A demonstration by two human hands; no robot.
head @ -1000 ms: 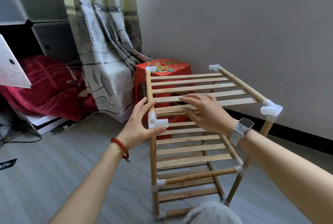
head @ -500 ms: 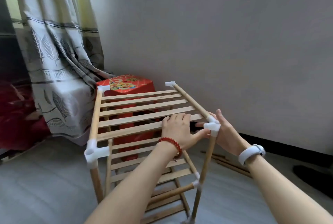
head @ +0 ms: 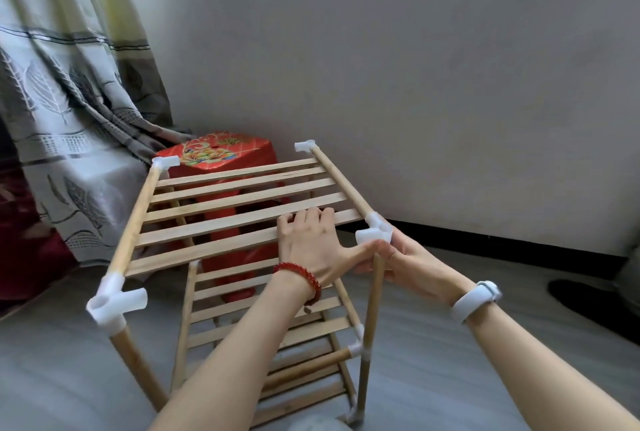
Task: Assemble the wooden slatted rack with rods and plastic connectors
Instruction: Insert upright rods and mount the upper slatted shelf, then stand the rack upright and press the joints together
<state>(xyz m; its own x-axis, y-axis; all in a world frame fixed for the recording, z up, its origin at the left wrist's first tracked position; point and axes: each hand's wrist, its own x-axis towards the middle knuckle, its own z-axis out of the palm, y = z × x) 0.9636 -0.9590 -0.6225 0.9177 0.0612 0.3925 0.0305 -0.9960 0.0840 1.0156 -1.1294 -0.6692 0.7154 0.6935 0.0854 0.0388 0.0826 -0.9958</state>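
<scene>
- Wooden slats of the rack's top shelf (head: 242,209) now carry the left hand (head: 313,243), which a second ago cupped the near-left connector (head: 116,302); that corner now stands alone, its open socket facing right.
- Both hands have gone over to the near-right corner, where half a second ago they were already closing in; they now sit tighter about the joint.
- Judging by this, the near-left joint is taken as seated and the near-right one is being pressed home; a front rod between the two near sockets looks not yet fitted.
- Left hand: forearm reaching from near, palm down, fingers fairly straight and lying over the near slats, thumb stretched right to just under the near-right connector (head: 375,233). It presses more than it grasps.
- Right hand (head: 405,257): wrist with a white band (head: 476,300), fingers wrapped round the top of the upright rod (head: 372,306) just below that connector, holding it.
- Rack stands on the grey floor (head: 485,361), lower shelves under the top one, a red stool (head: 225,160) just behind it by the curtain (head: 69,101) on the far left.
</scene>
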